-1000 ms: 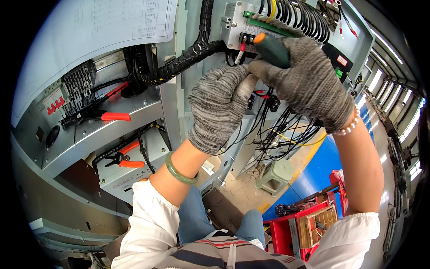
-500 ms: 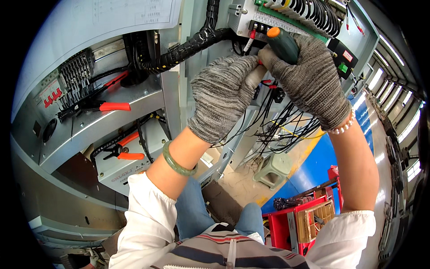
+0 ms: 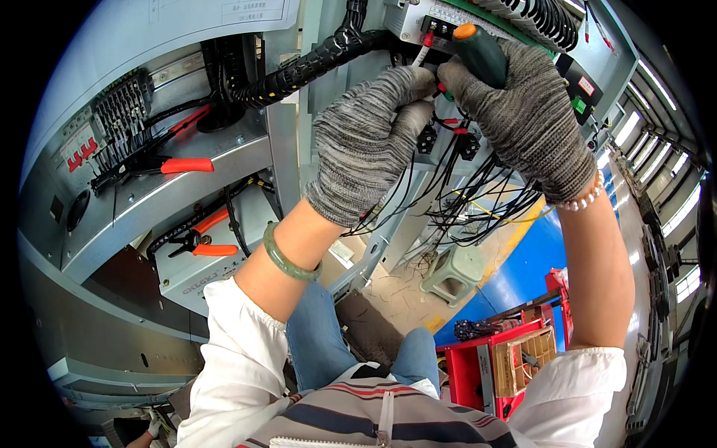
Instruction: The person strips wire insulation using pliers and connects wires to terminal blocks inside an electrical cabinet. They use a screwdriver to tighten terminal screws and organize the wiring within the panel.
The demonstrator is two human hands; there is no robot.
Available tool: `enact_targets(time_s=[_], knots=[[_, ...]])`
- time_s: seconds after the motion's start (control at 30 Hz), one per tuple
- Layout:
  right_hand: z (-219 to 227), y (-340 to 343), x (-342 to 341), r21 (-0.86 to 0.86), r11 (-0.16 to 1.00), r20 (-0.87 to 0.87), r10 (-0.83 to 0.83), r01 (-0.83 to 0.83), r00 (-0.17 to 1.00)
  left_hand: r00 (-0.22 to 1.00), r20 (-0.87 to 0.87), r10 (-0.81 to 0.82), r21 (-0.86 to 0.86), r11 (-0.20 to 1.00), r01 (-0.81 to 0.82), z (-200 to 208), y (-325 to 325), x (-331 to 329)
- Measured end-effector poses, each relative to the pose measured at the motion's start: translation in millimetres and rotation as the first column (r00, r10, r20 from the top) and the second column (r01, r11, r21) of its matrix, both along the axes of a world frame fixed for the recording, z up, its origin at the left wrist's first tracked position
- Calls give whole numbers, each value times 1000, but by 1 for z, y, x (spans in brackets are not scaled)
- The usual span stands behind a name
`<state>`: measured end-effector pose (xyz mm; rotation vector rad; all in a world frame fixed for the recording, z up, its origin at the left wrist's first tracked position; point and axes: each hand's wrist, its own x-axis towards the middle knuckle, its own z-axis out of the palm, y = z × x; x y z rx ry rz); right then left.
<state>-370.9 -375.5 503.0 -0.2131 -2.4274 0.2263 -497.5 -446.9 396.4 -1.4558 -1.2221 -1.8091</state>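
In my right hand (image 3: 534,112), gloved in grey knit, is a screwdriver (image 3: 482,56) with a dark green handle and orange end cap; its shaft is hidden. My left hand (image 3: 370,142), in a matching glove, pinches its fingers beside the right fingertips. A small red and green piece (image 3: 442,90) shows between the two hands; what the left fingers hold is hidden. Just above them, a white-sleeved wire with a red end (image 3: 424,49) goes up to a black terminal block (image 3: 439,28). Black wires (image 3: 455,194) and small black connectors (image 3: 469,144) hang below my hands.
Red-handled pliers (image 3: 187,165) lie on a metal ledge at left, above orange-handled wire strippers (image 3: 213,250) on a white box. A thick black wire bundle (image 3: 314,75) crosses the cabinet. A stool (image 3: 452,273) and red tool cart (image 3: 470,377) stand below.
The view has shifted slightly. My left fingers have come away a little from the right ones, uncovering more of the terminal block and the connectors. The screwdriver stays in my right hand.
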Motion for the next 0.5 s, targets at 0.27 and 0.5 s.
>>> enact_targets(time_s=[0.27,0.5], knots=[[-3,4,-1,58,998,-27,11,-10,1000,982,130,-135,85,989,124,7,4,10],[-3,7,-1,113,994,-31,-8,12,999,990,137,-44,32,999,40,3,0,14]])
